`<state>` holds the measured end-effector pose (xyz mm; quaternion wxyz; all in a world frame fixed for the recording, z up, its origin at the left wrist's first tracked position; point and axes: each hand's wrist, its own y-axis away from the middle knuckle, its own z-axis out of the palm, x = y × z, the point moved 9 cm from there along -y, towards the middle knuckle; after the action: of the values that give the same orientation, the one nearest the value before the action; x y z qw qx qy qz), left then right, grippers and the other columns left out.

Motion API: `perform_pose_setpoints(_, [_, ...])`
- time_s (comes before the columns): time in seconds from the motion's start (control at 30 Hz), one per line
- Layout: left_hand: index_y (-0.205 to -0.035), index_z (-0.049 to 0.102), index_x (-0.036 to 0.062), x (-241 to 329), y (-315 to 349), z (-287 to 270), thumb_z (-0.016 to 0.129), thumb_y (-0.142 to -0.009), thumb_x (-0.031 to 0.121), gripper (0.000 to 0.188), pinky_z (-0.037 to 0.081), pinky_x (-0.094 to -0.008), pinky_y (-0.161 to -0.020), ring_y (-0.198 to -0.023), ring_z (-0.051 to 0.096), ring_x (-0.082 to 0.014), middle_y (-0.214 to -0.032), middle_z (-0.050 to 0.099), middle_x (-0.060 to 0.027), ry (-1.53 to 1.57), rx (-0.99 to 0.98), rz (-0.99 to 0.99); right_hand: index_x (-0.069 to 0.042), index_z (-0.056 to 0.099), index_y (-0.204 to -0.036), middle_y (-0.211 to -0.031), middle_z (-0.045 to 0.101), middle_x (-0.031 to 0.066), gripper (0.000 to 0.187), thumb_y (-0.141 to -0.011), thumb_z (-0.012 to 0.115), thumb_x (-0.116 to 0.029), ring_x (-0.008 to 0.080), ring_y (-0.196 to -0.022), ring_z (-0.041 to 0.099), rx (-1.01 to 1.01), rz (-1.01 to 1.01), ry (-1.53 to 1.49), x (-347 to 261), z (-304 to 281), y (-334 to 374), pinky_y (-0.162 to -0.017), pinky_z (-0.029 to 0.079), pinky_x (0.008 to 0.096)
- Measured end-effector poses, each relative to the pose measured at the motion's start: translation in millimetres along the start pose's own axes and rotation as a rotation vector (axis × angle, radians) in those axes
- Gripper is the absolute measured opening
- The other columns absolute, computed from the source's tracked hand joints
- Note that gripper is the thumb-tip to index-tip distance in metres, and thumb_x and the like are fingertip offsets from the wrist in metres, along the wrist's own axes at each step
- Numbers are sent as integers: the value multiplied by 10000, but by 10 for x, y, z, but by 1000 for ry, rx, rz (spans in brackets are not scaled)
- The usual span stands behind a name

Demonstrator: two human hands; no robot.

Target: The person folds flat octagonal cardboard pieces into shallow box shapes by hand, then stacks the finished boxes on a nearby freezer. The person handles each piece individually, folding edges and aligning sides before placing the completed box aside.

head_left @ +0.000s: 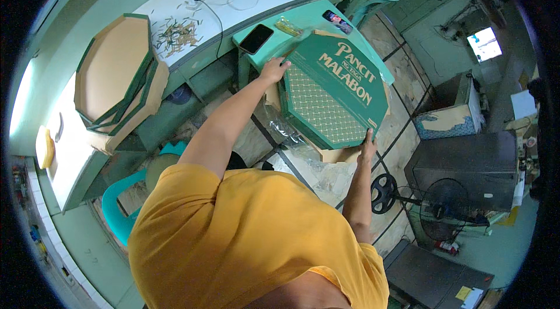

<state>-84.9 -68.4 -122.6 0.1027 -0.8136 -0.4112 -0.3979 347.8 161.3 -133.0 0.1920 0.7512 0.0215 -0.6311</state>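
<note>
Between my two hands is a green eight-sided cardboard food box [312, 78] with a woven-pattern panel and pale lettering on its lid. My left hand [275, 70] is closed on its left edge, the thumb over the rim. At the near right corner my right hand [367, 147] grips it, with the fingers partly hidden beneath. Tan cardboard shows below the box's near edge. Just past the box, a small green table [321, 11] bears a dark phone [256, 39], a second phone [337, 22] with its screen lit and a yellowish packet [287, 26].
On the white counter [175, 5] at the left stand stacked open cardboard trays [116, 70], beside scattered small strips [177, 35] and cables. A teal chair [119, 192] is at my left. To the right are a standing fan [444, 210], a dark cabinet [466, 163] and a carton [446, 122].
</note>
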Motion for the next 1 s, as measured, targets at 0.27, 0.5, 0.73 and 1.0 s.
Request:
perform_pose_setpoints(0.27, [-1402, 410, 76, -60, 19, 93, 466, -957, 442, 578, 364, -444, -1042, -1254, 454, -351, -1379, 468, -182, 71, -4, 2, 85, 262, -1418, -1375, 452, 215, 946, -827, 668, -532, 312, -1236, 468, -95, 6, 0, 107, 32, -86, -1012, 378, 396])
perform_pose_setpoints(0.5, [-1401, 397, 49, -31, 45, 89, 476, -964, 394, 562, 392, -443, -1013, -1216, 490, -359, -1332, 509, -201, 58, 45, 59, 92, 292, -1408, -1395, 428, 228, 904, -849, 639, -527, 316, -1295, 411, 11, 68, 40, 23, 46, 70, -1027, 357, 396])
perform_pose_setpoints(0.73, [-1397, 401, 45, -74, 11, 134, 478, -963, 390, 559, 402, -445, -1001, -1212, 494, -357, -1327, 510, -209, 63, 9, 60, 104, 337, -1384, -1356, 469, 231, 881, -855, 622, -540, 306, -1246, 458, -62, 22, 101, -24, 104, 68, -1021, 360, 373])
perform_pose_setpoints(1.0, [-1396, 401, 32, 131, 197, -85, 493, -952, 416, 594, 362, -420, -1054, -1262, 463, -329, -1366, 474, -214, -10, 71, 55, 88, 366, -1379, -1386, 447, 217, 799, -908, 541, -534, 298, -1278, 431, -76, -16, 157, 160, 47, -102, -1055, 328, 367])
